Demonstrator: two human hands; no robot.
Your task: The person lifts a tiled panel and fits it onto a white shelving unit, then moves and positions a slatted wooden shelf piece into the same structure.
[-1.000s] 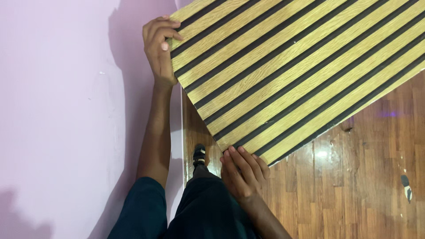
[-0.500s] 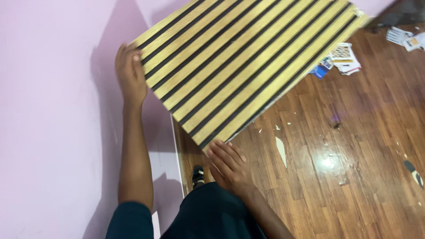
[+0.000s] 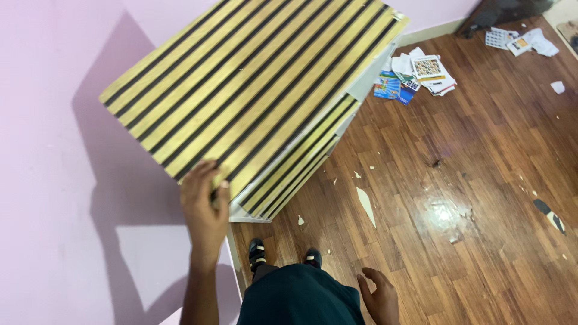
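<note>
I hold a big slat panel (image 3: 253, 90) up against the pink wall (image 3: 54, 150). My left hand (image 3: 205, 210) grips its near bottom corner, with my fingers (image 3: 195, 174) curled over the edge and clamped on it. The panel is tilted. Its long side runs from the near left, by my hand, up to the far right, where its far corner (image 3: 394, 18) points toward the white skirting board (image 3: 436, 30). The stripes run the same way as the long side.

The panel is flat and shaped like a long box lid. It has light wood strips that look smooth, with thin black gaps between them. Just under it, more panels (image 3: 301, 174) of the same kind lean on the wall, and their near ends rest on the floor (image 3: 451, 180) close to my feet (image 3: 283, 256).

My right hand (image 3: 379, 298) hangs down by my leg, well apart from the panel. Its fingers are loose and a bit spread, and it holds nothing.

The floor is dark brown wood, shiny, with a bright spot of light on it. Small white scraps (image 3: 364, 201) lie on it near the panels. A pile of papers (image 3: 415, 72) lies by the far wall edge of the floor.
</note>
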